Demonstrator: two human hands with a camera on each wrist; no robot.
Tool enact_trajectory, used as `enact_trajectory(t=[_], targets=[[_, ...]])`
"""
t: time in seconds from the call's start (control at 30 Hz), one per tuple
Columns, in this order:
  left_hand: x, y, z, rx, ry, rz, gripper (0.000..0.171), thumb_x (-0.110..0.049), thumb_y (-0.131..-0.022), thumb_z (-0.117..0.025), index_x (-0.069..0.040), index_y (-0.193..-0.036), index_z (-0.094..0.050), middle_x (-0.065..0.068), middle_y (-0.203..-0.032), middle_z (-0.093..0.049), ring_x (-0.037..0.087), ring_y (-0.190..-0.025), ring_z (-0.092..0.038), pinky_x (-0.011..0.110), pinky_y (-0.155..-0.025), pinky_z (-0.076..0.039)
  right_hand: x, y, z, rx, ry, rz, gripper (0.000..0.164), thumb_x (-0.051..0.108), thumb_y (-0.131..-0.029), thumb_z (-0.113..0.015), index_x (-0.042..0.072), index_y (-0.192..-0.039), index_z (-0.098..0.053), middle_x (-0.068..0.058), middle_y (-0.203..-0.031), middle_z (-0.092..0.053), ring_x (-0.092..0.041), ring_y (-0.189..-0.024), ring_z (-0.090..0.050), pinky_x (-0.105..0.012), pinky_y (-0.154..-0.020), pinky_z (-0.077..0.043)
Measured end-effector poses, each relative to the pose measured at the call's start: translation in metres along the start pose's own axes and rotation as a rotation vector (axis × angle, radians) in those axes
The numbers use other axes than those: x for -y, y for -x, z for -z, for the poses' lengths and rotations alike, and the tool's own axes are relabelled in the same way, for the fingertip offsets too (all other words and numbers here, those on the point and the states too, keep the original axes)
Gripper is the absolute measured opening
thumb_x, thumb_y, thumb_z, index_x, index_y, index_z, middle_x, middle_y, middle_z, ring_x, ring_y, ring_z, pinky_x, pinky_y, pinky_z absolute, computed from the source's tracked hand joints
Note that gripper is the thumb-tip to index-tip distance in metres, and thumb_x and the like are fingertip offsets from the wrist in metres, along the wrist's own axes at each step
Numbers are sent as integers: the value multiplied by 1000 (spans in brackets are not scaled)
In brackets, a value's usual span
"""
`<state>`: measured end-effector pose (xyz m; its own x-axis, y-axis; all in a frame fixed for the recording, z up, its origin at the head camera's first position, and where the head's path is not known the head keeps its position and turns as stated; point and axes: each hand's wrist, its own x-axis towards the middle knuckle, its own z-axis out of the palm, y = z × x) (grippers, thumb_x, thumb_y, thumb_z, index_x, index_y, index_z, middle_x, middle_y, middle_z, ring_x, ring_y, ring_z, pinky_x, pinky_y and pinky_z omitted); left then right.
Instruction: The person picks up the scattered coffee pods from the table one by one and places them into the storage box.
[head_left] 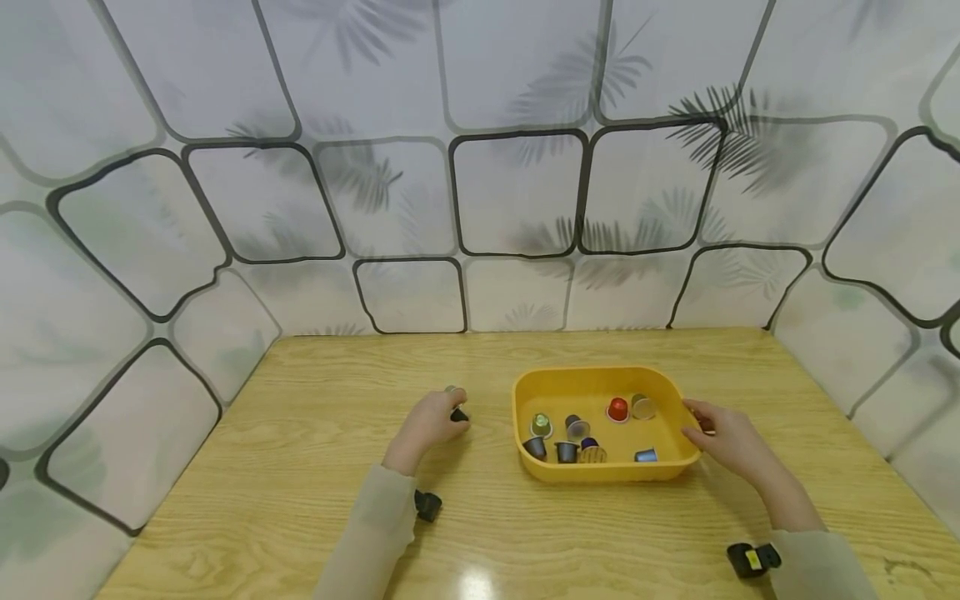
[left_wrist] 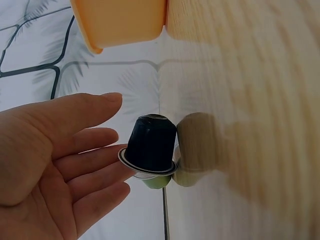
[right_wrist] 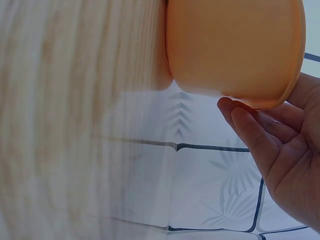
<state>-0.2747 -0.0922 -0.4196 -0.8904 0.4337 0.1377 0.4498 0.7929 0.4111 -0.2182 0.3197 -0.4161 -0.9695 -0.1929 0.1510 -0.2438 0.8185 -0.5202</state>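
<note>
On the table left of the yellow basket (head_left: 600, 473), my left hand (head_left: 429, 427) reaches to a dark coffee capsule (left_wrist: 151, 142). Its fingertips lie right at the capsule's rim, while the thumb stands apart from it, fingers loosely extended. Just behind sits a green capsule (left_wrist: 157, 182), partly hidden by the dark one. My right hand (head_left: 731, 440) holds the basket's right end, thumb and fingers at the rim; the right wrist view has fingers (right_wrist: 250, 132) against the outer wall. Inside the basket lie several capsules, among them a red one (head_left: 618, 408) and a light green one (head_left: 541, 423).
A wooden table (head_left: 315, 392) extends under everything, with a patterned cloth backdrop (head_left: 517, 192) rising at its back and sides. A blue capsule (head_left: 646, 456) lies near the basket's front wall. Wrist cameras (head_left: 748, 560) are strapped to both arms.
</note>
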Motion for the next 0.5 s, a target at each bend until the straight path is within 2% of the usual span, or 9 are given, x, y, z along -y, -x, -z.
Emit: enact_trajectory(t=[0.17, 0.27, 0.37, 0.5], targets=[[1, 0, 0, 11, -11, 10, 26, -11, -77, -69, -2, -78, -45, -2, -61, -27, 11, -53, -28, 24, -48, -20, 2, 1, 1, 3, -5, 4, 44, 6, -83, -59, -17, -118, -44, -31, -101, -55, -39, -86, -56, -41, -65, -50], [1, 0, -1, 21, -11, 11, 30, -12, -77, -69, -2, -76, -41, -2, -61, -24, 11, -52, -28, 24, -48, -19, 2, 1, 2, 4, -6, 7, 44, 6, -83, -58, -17, -118, -44, -31, -100, -55, -39, -85, -56, -40, -65, -50], [2, 0, -2, 26, -4, 12, 31, -12, -76, -70, -1, -75, -41, -1, -61, -25, 12, -53, -30, 24, -49, -21, 3, 1, 2, 4, -9, 4, 43, 4, -83, -58, -17, -118, -44, -30, -100, -55, -38, -86, -56, -40, -65, -50], [2, 0, -2, 25, -22, 4, 23, -12, -75, -71, -5, -78, -49, -1, -66, -42, 12, -58, -38, 24, -51, -30, 3, 1, 2, 5, -14, 2, 43, 4, -83, -58, -17, -118, -44, -30, -100, -55, -39, -86, -56, -39, -65, -50]])
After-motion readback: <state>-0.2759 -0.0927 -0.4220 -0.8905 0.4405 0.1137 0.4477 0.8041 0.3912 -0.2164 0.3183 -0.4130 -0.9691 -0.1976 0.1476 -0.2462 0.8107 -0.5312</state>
